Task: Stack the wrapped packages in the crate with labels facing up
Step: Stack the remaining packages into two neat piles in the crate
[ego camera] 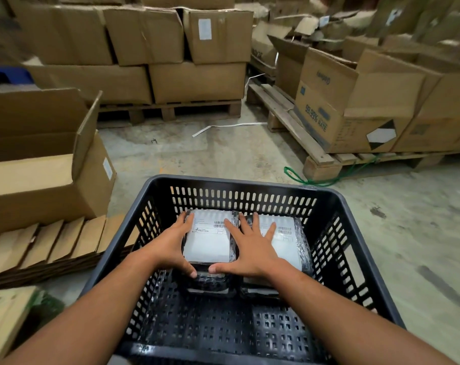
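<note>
Head view: two packages [210, 241] lie label-up in the crate [355, 233]. Left hand [173, 246] and right hand [250, 251] grip the left one. Lots of room remains.

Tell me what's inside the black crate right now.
Two wrapped packages sit side by side at the crate's far wall, white labels up. The left hand and right hand grip the left package. The near floor is bare. What lies beneath them is hidden.
</note>
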A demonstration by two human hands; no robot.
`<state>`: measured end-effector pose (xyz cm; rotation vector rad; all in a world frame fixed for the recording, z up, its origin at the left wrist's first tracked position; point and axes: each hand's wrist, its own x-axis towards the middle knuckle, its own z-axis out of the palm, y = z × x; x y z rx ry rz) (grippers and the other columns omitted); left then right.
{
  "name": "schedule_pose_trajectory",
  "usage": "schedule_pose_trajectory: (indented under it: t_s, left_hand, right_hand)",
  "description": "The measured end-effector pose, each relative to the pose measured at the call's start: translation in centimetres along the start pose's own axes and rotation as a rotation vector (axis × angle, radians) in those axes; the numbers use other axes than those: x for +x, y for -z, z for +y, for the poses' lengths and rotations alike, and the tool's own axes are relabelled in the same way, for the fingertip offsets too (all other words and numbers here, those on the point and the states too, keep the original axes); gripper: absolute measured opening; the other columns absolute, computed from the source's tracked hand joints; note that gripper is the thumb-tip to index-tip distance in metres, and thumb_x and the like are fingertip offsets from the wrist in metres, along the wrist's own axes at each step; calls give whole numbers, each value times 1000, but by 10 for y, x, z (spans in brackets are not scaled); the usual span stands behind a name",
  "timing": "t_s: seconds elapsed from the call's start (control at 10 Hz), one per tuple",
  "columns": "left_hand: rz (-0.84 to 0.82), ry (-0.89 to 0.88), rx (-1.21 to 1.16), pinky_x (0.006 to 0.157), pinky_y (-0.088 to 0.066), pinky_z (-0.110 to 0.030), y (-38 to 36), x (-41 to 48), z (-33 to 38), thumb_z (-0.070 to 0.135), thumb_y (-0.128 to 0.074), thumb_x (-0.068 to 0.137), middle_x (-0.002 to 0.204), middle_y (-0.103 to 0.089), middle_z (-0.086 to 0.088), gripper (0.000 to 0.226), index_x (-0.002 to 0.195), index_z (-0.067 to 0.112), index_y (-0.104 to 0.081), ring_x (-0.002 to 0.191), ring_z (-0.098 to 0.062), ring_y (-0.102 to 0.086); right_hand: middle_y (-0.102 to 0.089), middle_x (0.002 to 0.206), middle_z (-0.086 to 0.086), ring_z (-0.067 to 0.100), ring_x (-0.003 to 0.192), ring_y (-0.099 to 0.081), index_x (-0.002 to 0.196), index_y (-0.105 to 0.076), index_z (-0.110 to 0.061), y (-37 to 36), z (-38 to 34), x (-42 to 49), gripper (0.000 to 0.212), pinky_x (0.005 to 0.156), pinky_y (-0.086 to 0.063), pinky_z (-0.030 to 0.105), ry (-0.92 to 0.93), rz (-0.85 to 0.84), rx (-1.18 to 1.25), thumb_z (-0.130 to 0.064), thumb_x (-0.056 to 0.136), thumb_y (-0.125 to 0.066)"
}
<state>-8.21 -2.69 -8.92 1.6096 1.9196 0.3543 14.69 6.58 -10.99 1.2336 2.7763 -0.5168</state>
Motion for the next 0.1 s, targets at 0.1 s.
schedule_pose_trajectory:
  t_s: [0.1]
  left_hand:
    - [-67, 63, -40, 122, -7, -37, 6, -9, 12, 63, -94, 40, 164, 25, -9, 161, 159, 31, 11, 153, -26, 3]
  right_hand:
    - [-15, 174, 3, 36, 160, 7, 161, -29, -41, 13, 1, -6, 109, 113, 21, 71, 4, 57, 199, -93, 68, -56]
